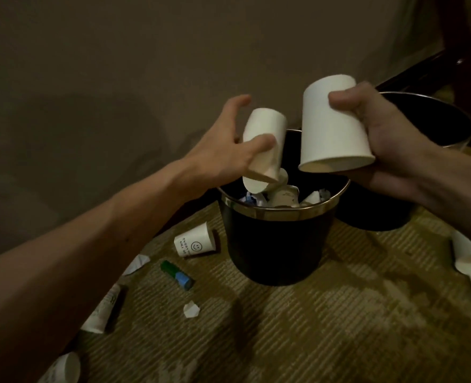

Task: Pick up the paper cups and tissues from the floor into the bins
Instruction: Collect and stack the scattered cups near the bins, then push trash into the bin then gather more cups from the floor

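A black bin (276, 244) with a metal rim stands on the carpet, holding paper cups and crumpled tissues. Over its left rim, my left hand (223, 153) has its fingers spread. Its thumb lies across a small white paper cup (267, 125) that tilts mouth-down; the index finger is clear of the cup and the other fingers are hidden behind it. My right hand (381, 134) grips a larger white paper cup (331, 128), held mouth-down above the bin's right side. On the floor to the left lie a printed cup (194, 241) and a small tissue scrap (191, 309).
A second, wider black bin (433, 120) sits behind at the right. More cups lie at the right edge (469, 258) and bottom left (65, 369). A green-and-blue tube (176, 275), a white tube (104, 310) and a paper scrap (137, 264) litter the carpet. A wall rises behind.
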Demonstrator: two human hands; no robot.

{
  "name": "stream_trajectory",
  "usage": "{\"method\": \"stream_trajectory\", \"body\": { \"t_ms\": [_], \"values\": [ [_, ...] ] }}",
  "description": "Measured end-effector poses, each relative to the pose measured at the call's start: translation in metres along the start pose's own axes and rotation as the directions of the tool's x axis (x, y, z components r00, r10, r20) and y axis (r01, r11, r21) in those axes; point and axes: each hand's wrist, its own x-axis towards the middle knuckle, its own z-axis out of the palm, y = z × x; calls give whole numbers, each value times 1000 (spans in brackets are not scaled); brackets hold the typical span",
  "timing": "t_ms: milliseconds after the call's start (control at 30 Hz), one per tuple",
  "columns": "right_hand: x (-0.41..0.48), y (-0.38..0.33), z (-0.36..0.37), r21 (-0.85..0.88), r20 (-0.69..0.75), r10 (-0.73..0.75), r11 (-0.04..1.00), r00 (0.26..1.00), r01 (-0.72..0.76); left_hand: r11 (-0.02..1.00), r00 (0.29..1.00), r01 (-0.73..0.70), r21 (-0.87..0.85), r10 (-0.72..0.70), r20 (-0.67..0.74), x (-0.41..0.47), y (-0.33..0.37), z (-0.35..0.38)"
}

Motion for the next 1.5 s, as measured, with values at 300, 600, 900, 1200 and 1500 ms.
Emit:
{"method": "stream_trajectory", "body": {
  "t_ms": [300,600,900,1200,1500],
  "values": [
    [7,25,-13,-358,-274,-121,934,954,16,792,958,-83,605,-105,268,21,-26,16],
    [11,31,-17,-804,-79,-328,580,941,134,988,975,-137,-70,147,166,11,14,17],
    [16,48,-26,-976,45,-221,199,974,90,938,968,-156,309,83,237,14,-15,32],
    [-2,36,-15,-967,251,-464,-85,850,239,894,958,-275,353,226,175,-7,3,25],
    [-14,136,74,-854,513,-61,64,856,516,969,988,9,247,29,-151,-113,-103,-15]
  ]
}}
